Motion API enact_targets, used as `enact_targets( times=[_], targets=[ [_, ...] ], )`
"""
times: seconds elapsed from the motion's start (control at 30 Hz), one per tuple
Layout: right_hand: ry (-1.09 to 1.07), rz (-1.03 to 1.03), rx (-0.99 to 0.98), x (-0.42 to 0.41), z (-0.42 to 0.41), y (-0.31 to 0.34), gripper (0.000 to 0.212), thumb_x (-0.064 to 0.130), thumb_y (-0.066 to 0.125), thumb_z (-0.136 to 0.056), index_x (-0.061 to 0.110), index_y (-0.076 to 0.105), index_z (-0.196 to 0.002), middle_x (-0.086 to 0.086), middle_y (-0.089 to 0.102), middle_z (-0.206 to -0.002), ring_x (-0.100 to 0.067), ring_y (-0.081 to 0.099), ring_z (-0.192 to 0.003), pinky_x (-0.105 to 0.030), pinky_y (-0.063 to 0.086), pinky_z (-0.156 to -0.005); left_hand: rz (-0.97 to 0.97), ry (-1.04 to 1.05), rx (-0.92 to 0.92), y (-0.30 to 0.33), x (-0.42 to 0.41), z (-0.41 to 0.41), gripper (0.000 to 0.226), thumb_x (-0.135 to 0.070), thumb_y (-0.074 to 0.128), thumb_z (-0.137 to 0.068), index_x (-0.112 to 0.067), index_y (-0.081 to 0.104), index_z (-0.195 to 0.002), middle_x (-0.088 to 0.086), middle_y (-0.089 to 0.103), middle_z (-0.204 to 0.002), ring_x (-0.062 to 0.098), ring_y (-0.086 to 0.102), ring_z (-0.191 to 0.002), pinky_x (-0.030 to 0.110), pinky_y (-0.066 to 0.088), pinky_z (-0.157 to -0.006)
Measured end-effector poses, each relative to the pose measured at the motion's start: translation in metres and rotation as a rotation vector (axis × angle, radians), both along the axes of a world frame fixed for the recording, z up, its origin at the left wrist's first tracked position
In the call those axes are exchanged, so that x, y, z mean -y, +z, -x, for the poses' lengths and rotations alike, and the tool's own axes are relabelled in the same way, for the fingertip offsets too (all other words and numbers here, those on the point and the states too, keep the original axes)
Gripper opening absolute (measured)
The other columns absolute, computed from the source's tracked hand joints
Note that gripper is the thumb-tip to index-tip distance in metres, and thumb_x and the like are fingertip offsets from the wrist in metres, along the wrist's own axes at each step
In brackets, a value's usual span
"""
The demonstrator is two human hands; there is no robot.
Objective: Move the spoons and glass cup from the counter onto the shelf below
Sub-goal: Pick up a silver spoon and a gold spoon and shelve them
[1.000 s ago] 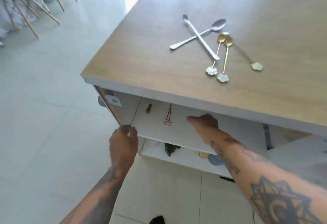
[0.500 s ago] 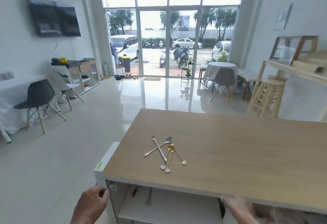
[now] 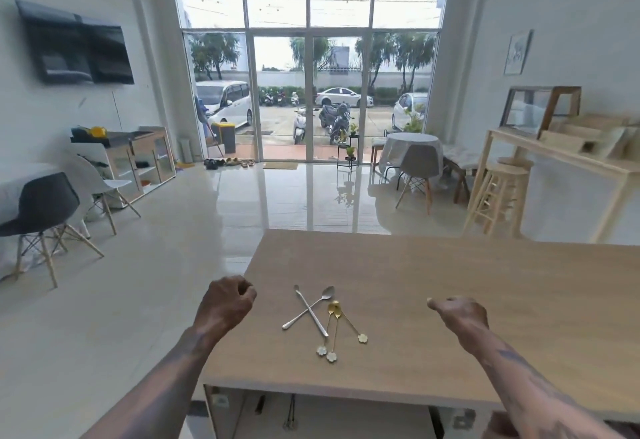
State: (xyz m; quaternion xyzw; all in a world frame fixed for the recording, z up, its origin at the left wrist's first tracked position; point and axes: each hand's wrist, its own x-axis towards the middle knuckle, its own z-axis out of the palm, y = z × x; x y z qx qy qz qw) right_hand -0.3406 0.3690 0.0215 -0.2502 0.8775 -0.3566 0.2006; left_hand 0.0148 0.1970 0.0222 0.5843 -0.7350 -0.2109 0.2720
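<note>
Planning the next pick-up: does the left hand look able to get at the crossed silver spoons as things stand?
Probably yes. The left hand is just left of the silver spoons and seems empty; only bare counter lies between, and nothing covers them.

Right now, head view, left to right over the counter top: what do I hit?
Left hand → crossed silver spoons → gold spoons → right hand

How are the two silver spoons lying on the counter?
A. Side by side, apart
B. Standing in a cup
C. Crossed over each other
C: the silver spoons form an X, flat on the counter.
</note>
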Motion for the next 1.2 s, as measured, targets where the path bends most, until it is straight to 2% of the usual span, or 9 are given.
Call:
enact_targets(
  times=[0.2, 0.3, 0.47, 0.63, 0.7, 0.8, 0.9, 1.1, 1.2],
  targets=[
    [-0.054, 0.015, 0.015, 0.051, -0.023, -0.006, 0.040, 0.033, 0.071, -0.082, 0.016, 0.051, -0.051, -0.013, 0.059, -0.070, -0.025, 0.053, -0.071, -0.029, 0.035, -0.063, -0.090, -0.084, 0.026, -0.017, 0.052, 0.002, 0.015, -0.023, 0.065, -0.084, -0.016, 0.079, -0.084, 0.004, 0.078, -0.089, 0.021, 0.071, -0.086, 0.028, 0.053, -0.078],
    [-0.055, 0.010, 0.012, 0.069, -0.033, -0.014, 0.039, 0.033, 0.070, -0.081, 0.017, 0.051, -0.052, -0.009, 0.059, -0.069, -0.024, 0.053, -0.071, -0.027, 0.035, -0.063, -0.128, -0.113, 0.037, -0.029, 0.072, 0.003, 0.017, -0.021, 0.063, -0.084, -0.015, 0.079, -0.082, 0.004, 0.077, -0.086, 0.021, 0.071, -0.085, 0.029, 0.054, -0.076],
    [-0.065, -0.043, 0.029, 0.087, -0.045, -0.034, 0.034, 0.032, 0.070, -0.081, 0.015, 0.054, -0.057, -0.006, 0.054, -0.062, -0.022, 0.048, -0.058, -0.029, 0.032, -0.051, -0.202, -0.152, 0.041, -0.053, 0.091, 0.002, 0.018, -0.021, 0.063, -0.085, -0.014, 0.079, -0.086, 0.003, 0.077, -0.089, 0.018, 0.070, -0.084, 0.028, 0.054, -0.078],
    [-0.067, -0.068, 0.067, 0.103, -0.049, -0.048, 0.026, 0.029, 0.070, -0.080, 0.011, 0.063, -0.062, -0.014, 0.069, -0.076, -0.027, 0.059, -0.074, -0.027, 0.038, -0.062, -0.260, -0.150, 0.056, -0.071, 0.098, 0.012, 0.019, -0.022, 0.062, -0.086, -0.014, 0.079, -0.090, 0.005, 0.077, -0.093, 0.019, 0.069, -0.087, 0.025, 0.051, -0.076],
    [-0.066, -0.091, 0.071, 0.106, -0.051, -0.055, 0.025, 0.025, 0.070, -0.080, 0.001, 0.072, -0.077, -0.021, 0.073, -0.089, -0.030, 0.064, -0.079, -0.027, 0.040, -0.064, -0.282, -0.155, 0.064, -0.077, 0.097, 0.020, 0.019, -0.023, 0.062, -0.087, -0.014, 0.078, -0.092, 0.005, 0.077, -0.095, 0.020, 0.069, -0.090, 0.027, 0.052, -0.080],
    [-0.039, -0.114, 0.074, 0.111, -0.054, -0.066, 0.023, 0.025, 0.071, -0.078, 0.006, 0.076, -0.089, -0.015, 0.075, -0.094, -0.028, 0.067, -0.089, -0.030, 0.051, -0.074, -0.299, -0.166, 0.072, -0.086, 0.092, 0.032, 0.019, -0.024, 0.062, -0.087, -0.015, 0.078, -0.095, 0.004, 0.077, -0.098, 0.017, 0.067, -0.089, 0.023, 0.048, -0.077],
    [-0.021, -0.120, 0.083, 0.118, -0.053, -0.074, 0.022, 0.027, 0.072, -0.077, 0.008, 0.077, -0.088, -0.012, 0.076, -0.094, -0.027, 0.068, -0.091, -0.030, 0.053, -0.075, -0.319, -0.164, 0.081, -0.090, 0.092, 0.043, 0.020, -0.024, 0.062, -0.087, -0.015, 0.078, -0.095, 0.004, 0.077, -0.098, 0.016, 0.068, -0.088, 0.022, 0.046, -0.074],
    [0.053, -0.190, 0.072, 0.132, -0.050, -0.085, 0.014, 0.023, 0.066, -0.080, 0.015, 0.075, -0.086, -0.009, 0.076, -0.096, -0.025, 0.069, -0.093, -0.026, 0.051, -0.072, -0.377, -0.152, 0.103, -0.098, 0.095, 0.068, 0.020, -0.027, 0.063, -0.087, -0.015, 0.076, -0.096, 0.006, 0.077, -0.101, 0.020, 0.069, -0.093, 0.027, 0.053, -0.083],
    [0.106, -0.233, 0.057, 0.139, -0.052, -0.093, 0.009, 0.021, 0.063, -0.080, 0.019, 0.071, -0.076, -0.007, 0.076, -0.094, -0.024, 0.070, -0.091, -0.030, 0.055, -0.073, -0.400, -0.147, 0.138, -0.105, 0.097, 0.087, 0.027, -0.036, 0.063, -0.087, -0.015, 0.075, -0.100, 0.007, 0.076, -0.106, 0.023, 0.069, -0.101, 0.031, 0.055, -0.089]
  ],
)
